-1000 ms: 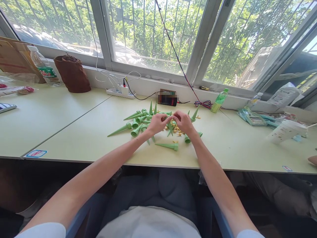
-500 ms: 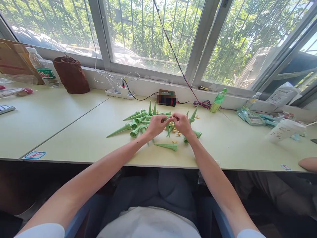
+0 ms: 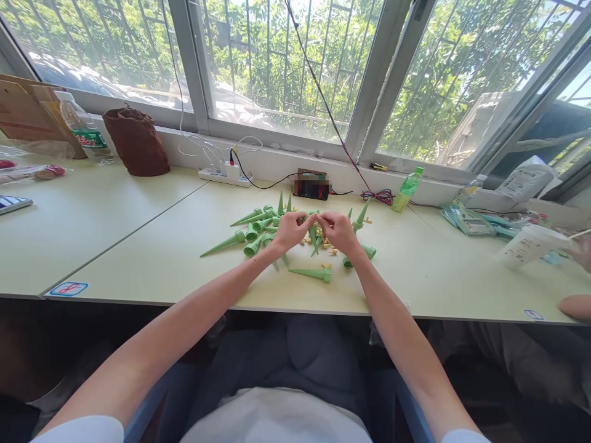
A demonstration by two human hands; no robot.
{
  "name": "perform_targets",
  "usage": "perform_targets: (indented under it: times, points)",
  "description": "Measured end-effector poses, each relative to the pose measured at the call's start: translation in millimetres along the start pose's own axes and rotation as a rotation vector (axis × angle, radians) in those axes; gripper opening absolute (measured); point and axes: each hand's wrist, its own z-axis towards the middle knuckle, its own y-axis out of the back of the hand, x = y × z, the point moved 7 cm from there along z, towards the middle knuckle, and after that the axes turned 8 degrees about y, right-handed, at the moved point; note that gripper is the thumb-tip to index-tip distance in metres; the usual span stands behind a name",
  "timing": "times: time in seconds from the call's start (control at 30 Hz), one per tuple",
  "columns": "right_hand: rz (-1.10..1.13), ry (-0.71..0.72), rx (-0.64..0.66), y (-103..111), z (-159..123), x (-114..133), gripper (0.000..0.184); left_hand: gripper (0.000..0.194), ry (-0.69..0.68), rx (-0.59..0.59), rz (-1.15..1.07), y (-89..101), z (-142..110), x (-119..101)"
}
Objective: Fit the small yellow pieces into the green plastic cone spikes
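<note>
1. Loose spike is lying nearest, by tabletop edge, same spot as b4.
2. Yellow bits are lying beyond it.
3. L hand is pinching a green spike, tip hanging down; R hand is narrowing at its top, can't tell if gripping.
4. Both are barely shifting, so work's prob. staying on this spike.
5. Far R, co-worker's hand is now showing near cup.

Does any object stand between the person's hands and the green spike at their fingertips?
Nothing visible does. The left hand and right hand meet at the upper end of the green spike; exact contact is partly hidden. Yellow pieces lie nearby on the table, not in between.
</note>
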Motion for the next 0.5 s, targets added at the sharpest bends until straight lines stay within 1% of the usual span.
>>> perform_targets:
  times: [0.1,0.2,0.37,0.5]
  points:
    - [0.152,-0.040,-0.003,-1.8,-0.2,-2.5,0.023,0.051,0.101,0.013,-0.092,1.5,3.0,7.2]
    - [0.235,-0.075,0.003,-4.4,-0.8,-5.6,0.021,0.048,0.146,0.031,-0.144,1.5,3.4,9.2]
    - [0.221,-0.082,0.041,-9.2,-2.8,-8.7,0.018,0.046,0.144,0.064,-0.136,-1.1,1.5,9.5]
    - [0.119,-0.089,0.091,-12.7,-4.5,-8.5,0.022,0.046,0.107,0.057,-0.098,-1.8,0.5,10.7]
